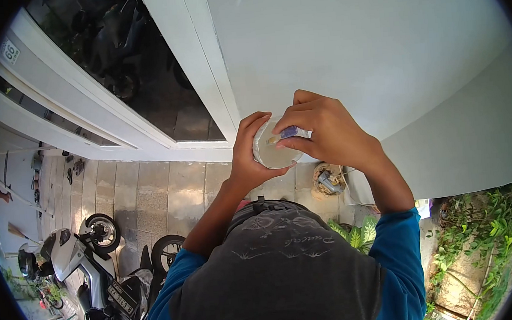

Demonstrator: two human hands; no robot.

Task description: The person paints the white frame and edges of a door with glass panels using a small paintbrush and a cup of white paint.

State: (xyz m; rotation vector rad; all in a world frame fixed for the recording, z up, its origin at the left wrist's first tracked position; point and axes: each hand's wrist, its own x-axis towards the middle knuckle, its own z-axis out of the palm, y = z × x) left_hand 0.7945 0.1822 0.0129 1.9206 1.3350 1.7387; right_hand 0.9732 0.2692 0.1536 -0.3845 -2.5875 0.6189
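My left hand is wrapped round the side of a round whitish cup or bowl, held in front of my chest. Above its opening, my right hand pinches a small purple and white item between thumb and fingers. The item looks like a tube or packet; its exact kind is too small to tell. A small yellowish bit shows near its left end, over the cup's pale inside.
A white wall rises ahead, with a dark window at left. Motorcycles stand on the tiled floor at lower left. A round container sits near the wall's base; green plants grow at lower right.
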